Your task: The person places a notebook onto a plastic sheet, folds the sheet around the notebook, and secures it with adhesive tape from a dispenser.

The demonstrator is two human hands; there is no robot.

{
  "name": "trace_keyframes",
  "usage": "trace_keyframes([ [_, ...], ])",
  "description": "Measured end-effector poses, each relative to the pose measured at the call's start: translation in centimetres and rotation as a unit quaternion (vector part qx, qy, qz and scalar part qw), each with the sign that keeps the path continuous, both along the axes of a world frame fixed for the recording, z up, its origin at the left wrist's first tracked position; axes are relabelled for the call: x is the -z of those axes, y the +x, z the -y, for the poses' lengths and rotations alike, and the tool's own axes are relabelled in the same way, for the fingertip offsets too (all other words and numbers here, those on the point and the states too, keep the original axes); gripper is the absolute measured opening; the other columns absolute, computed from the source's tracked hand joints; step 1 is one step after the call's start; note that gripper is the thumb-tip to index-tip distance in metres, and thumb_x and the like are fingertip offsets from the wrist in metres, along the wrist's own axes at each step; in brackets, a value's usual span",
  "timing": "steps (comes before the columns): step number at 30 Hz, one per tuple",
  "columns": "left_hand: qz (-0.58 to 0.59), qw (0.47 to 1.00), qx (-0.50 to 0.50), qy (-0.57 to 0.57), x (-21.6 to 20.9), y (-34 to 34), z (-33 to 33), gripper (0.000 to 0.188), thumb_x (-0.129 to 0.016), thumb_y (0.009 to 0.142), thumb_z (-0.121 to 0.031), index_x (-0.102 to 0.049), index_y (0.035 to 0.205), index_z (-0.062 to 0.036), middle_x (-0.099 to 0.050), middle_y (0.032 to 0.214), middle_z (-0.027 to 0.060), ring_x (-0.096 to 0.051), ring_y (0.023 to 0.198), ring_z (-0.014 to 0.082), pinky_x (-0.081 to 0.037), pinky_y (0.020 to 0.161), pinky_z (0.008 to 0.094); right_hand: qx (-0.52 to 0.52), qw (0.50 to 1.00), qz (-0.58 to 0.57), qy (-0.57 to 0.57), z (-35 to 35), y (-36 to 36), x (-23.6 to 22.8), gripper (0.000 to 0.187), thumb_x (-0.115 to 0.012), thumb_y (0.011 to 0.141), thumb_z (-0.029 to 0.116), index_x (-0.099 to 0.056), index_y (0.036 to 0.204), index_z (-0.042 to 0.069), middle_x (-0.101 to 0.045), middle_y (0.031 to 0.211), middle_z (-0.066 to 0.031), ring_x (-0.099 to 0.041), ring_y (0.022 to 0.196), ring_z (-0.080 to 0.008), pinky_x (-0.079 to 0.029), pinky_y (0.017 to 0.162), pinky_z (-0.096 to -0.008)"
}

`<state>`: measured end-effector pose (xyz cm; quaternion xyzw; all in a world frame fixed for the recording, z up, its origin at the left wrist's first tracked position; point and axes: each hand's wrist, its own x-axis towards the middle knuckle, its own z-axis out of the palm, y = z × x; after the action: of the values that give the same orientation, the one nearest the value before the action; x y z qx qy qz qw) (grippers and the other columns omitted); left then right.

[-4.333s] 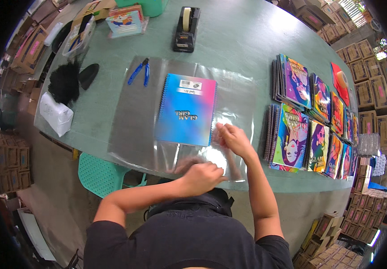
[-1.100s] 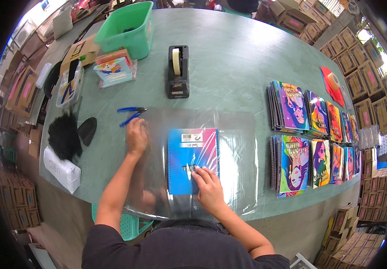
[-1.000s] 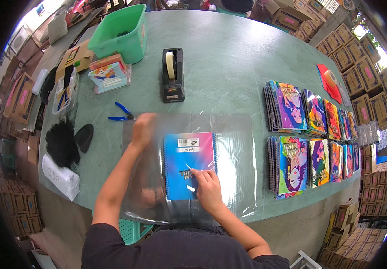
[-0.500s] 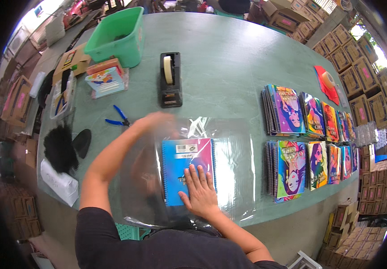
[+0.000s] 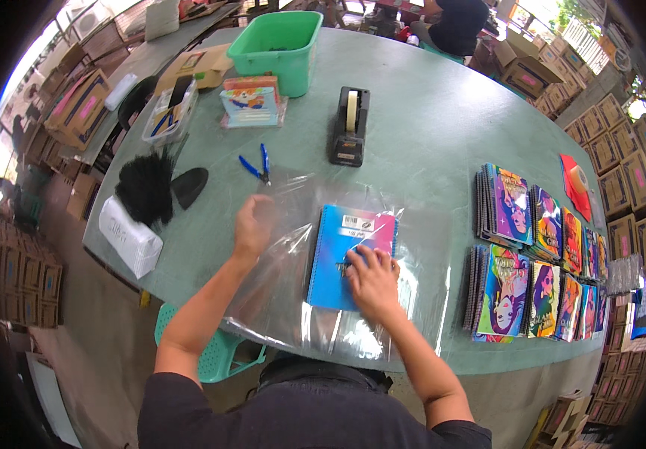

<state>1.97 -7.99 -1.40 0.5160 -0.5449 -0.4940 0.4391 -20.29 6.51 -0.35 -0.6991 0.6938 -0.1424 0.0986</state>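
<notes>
A spiral-bound notebook [image 5: 330,266] with a blue and pink cover and a white barcode label lies on a large clear plastic sheet [image 5: 429,295]. My right hand [image 5: 375,283] rests on the notebook's lower right part, fingers apart and slightly bent, holding nothing. My left hand [image 5: 252,227] is at the sheet's left edge. Its fingers are bent and blurred, so whether they pinch the film cannot be made out. Beyond the sheet stands a black tape dispenser [image 5: 348,142] with a roll of tape. Blue-handled pliers [image 5: 257,165] lie just beyond my left hand.
Two rows of colourful spiral notebooks [image 5: 504,292] stand at the right. A green bin [image 5: 282,63], a clear tray [image 5: 169,123] and a cardboard piece [image 5: 197,66] sit far left. Black bristles [image 5: 147,187] and a white wrapped block [image 5: 130,238] are nearer. Cartons [image 5: 622,161] stack beyond the table.
The view has shifted, so the table things appear further right. My left hand has drawn back from above the sheet to its left edge. My right hand stays on the notebook, fingers more bent.
</notes>
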Motion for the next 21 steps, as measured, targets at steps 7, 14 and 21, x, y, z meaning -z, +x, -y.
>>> trace_keyframes([
  [7, 0.276, 0.955, 0.043, -0.098, 2.9, 1.5, -2.7, 0.055, -0.074, 0.070, -0.017, -0.053, 0.121, -0.0070, -0.059, 0.100, 0.0132, -0.057, 0.096, 0.0222, -0.045, 0.082, 0.0346, -0.096, 0.994, 0.044, 0.023, 1.1, -3.1, -0.5, 0.060, -0.075, 0.066, 0.030, -0.055, 0.121, 0.024, -0.047, 0.126, -0.0015, -0.038, 0.119, -0.0271, -0.024, 0.098, -0.0489],
  [14, 0.232, 0.965, -0.004, -0.122, 5.0, 3.7, -3.8, 0.051, -0.073, 0.072, -0.017, -0.054, 0.116, -0.0019, -0.063, 0.077, 0.0079, -0.059, 0.066, 0.0145, -0.048, 0.062, 0.0293, -0.096, 0.993, 0.043, 0.052, 0.3, -3.4, 0.1, 0.083, -0.075, 0.060, 0.053, -0.046, 0.131, 0.024, -0.038, 0.139, -0.0033, -0.019, 0.136, -0.0313, -0.011, 0.107, -0.0586],
  [21, 0.242, 0.931, 0.195, 0.189, 1.9, 5.4, -5.4, 0.020, -0.066, 0.081, -0.018, -0.062, 0.088, 0.0004, -0.057, 0.063, 0.0029, -0.053, 0.058, 0.0105, -0.045, 0.056, 0.0273, -0.113, 0.993, 0.021, 0.039, 1.5, -4.4, -0.2, 0.097, -0.073, 0.054, 0.064, -0.042, 0.135, 0.023, -0.037, 0.139, -0.0033, -0.021, 0.134, -0.0331, -0.009, 0.106, -0.0585],
])
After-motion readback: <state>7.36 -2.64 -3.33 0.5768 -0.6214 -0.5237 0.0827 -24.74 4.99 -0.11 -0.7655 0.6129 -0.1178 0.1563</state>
